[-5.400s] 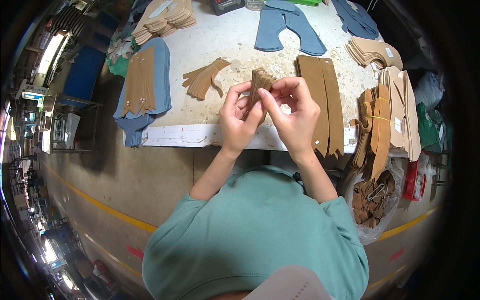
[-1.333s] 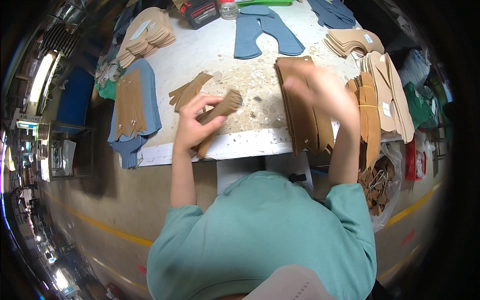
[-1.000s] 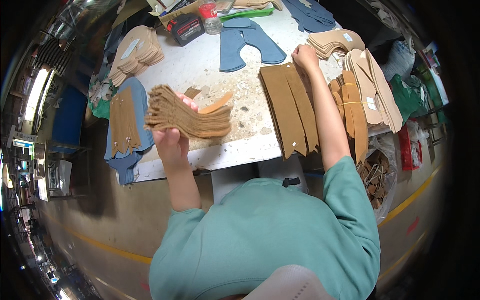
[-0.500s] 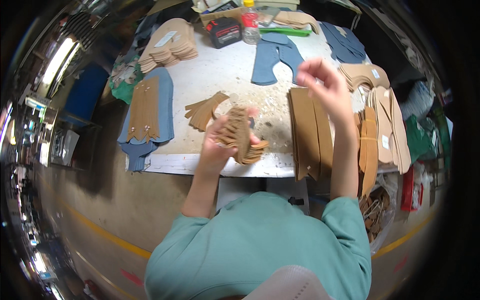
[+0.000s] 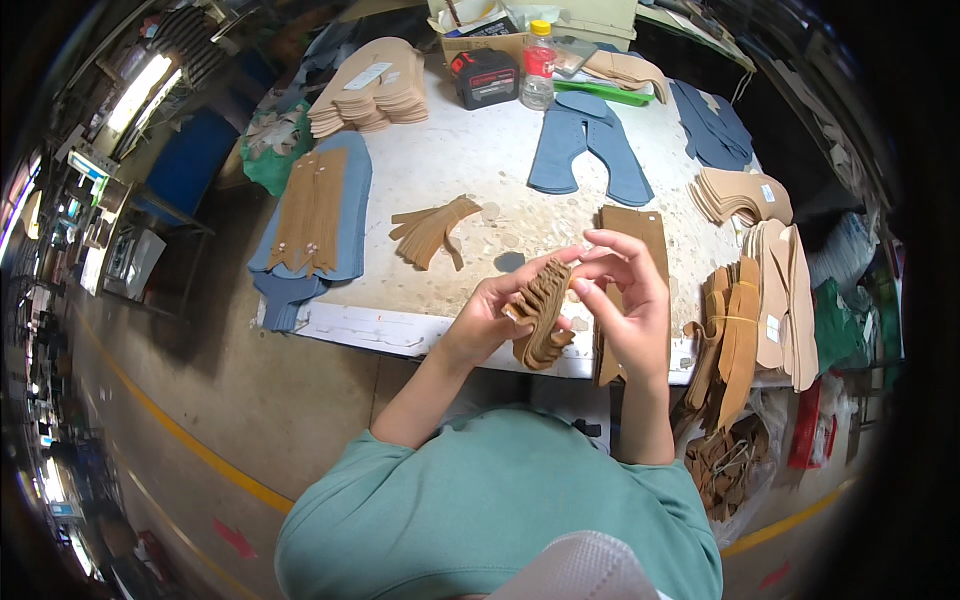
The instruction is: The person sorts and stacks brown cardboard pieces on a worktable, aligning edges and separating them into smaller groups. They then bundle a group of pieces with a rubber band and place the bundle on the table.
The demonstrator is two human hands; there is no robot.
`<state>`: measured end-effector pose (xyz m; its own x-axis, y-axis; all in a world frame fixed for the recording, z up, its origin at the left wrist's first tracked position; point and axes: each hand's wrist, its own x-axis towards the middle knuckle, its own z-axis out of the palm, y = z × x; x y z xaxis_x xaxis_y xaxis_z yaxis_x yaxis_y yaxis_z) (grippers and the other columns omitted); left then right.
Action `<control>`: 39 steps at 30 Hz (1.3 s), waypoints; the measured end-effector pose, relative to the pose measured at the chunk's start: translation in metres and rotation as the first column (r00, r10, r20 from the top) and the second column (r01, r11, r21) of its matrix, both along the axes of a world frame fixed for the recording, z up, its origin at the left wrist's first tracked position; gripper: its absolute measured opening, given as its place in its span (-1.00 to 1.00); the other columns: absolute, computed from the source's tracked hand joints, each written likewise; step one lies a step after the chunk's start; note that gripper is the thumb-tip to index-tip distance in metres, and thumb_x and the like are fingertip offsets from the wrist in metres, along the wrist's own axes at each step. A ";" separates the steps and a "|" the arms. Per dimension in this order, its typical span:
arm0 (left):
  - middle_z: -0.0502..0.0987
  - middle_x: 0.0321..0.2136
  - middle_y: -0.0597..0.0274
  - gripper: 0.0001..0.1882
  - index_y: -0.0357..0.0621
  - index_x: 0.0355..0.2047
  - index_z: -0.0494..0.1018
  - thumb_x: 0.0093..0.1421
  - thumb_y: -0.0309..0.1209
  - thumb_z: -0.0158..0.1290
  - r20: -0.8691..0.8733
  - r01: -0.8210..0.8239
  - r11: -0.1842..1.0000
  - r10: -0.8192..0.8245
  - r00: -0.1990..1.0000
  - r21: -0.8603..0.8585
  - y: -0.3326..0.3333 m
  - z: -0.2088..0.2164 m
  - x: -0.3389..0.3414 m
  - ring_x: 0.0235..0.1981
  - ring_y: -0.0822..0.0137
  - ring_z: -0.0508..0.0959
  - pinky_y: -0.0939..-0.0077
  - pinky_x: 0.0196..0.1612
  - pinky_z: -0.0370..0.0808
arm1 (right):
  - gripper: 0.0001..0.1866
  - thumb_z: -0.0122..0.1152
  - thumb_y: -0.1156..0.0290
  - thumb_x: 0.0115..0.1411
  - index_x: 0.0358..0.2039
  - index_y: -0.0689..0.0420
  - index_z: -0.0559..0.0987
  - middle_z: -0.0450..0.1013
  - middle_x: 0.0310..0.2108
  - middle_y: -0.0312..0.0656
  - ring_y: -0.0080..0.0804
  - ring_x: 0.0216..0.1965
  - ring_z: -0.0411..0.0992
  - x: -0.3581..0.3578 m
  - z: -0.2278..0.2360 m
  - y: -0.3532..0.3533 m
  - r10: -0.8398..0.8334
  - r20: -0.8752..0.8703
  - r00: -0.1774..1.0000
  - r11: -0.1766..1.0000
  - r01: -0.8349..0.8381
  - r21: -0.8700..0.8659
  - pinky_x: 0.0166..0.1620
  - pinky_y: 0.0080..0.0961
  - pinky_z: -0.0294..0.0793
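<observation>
My left hand (image 5: 485, 318) is wrapped around a bundle of small brown leather pieces (image 5: 542, 312), held just above the table's front edge. Their edges fan out in a ridged, wavy row. On the bundle's right side, my right hand (image 5: 632, 305) has thumb and fingertips drawn together. A tiny orange bit shows at those fingertips; what it is I cannot make out. Behind and beneath the right hand lies a stack of long brown leather panels (image 5: 640, 232), partly covered by it. A loose fan of brown leather strips (image 5: 433, 232) lies to the left of the hands.
Brown strips on blue pieces (image 5: 350, 215) lie at left; beige stacks (image 5: 375, 90) stand farther back. Blue cut pieces (image 5: 560, 150), a bottle (image 5: 538, 75) and a black-red battery pack (image 5: 485, 80) sit behind. At right are tied brown straps (image 5: 735, 320) above a scrap bag (image 5: 735, 465).
My right hand has come down from its raised place to the bundle in my left hand. The bundle has shifted right, and the whole view has tilted slightly.
</observation>
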<state>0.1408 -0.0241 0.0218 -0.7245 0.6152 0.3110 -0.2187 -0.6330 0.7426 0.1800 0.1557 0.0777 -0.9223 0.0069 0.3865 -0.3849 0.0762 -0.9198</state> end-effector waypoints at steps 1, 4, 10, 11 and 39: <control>0.45 0.05 0.07 -0.47 -0.34 0.10 0.37 0.15 -0.41 0.23 -0.020 0.062 0.996 -0.060 0.998 0.066 0.001 -0.001 0.000 -0.09 0.22 0.59 0.31 0.01 0.55 | -0.53 0.22 0.67 0.11 0.06 0.25 0.41 0.49 -0.26 -0.20 -0.52 -0.21 0.51 0.001 -0.001 -0.002 -0.037 -0.071 0.997 0.995 0.043 0.095 -0.10 -0.58 0.42; 0.46 0.03 0.03 -0.46 -0.37 0.08 0.38 0.14 -0.37 0.25 -0.011 -0.036 0.999 0.035 0.999 -0.033 0.003 -0.005 0.004 -0.09 0.22 0.59 0.30 0.01 0.55 | -0.54 0.27 0.74 0.02 -0.02 0.22 0.51 0.45 -0.12 -0.14 -0.50 -0.22 0.55 0.005 -0.005 -0.007 -0.237 -0.352 0.905 0.911 0.333 0.242 -0.18 -0.59 0.51; 0.54 -0.06 0.03 -0.42 -0.41 0.05 0.39 0.10 -0.33 0.29 0.011 -0.099 0.990 0.101 0.995 -0.099 -0.007 -0.013 0.007 -0.11 0.21 0.60 0.26 0.04 0.54 | -0.59 0.26 0.61 0.15 0.01 0.23 0.39 0.48 -0.30 -0.16 -0.47 -0.24 0.50 0.008 -0.015 -0.004 0.053 -0.017 0.998 0.948 -0.056 -0.312 -0.14 -0.52 0.50; 0.55 -0.06 0.03 -0.42 -0.41 0.05 0.39 0.09 -0.32 0.29 0.031 -0.131 0.984 0.136 0.990 -0.119 -0.007 -0.015 0.006 -0.11 0.21 0.60 0.25 0.05 0.54 | -0.61 0.23 0.57 0.19 0.00 0.21 0.34 0.46 -0.35 -0.17 -0.51 -0.26 0.44 0.011 -0.016 -0.002 0.166 0.037 0.985 0.881 -0.132 -0.455 -0.19 -0.52 0.48; 0.57 -0.35 0.27 -0.78 -0.25 -0.21 0.48 0.17 -0.41 0.17 0.245 0.071 0.936 0.016 0.969 -0.343 0.012 0.001 -0.001 -0.30 0.52 0.54 0.63 -0.21 0.50 | -0.71 0.46 0.04 -0.13 -0.50 -0.04 0.69 0.44 -0.60 -0.47 -0.53 -0.49 0.44 0.015 -0.008 -0.012 0.099 -0.642 0.761 0.932 0.156 0.328 -0.01 -0.34 0.38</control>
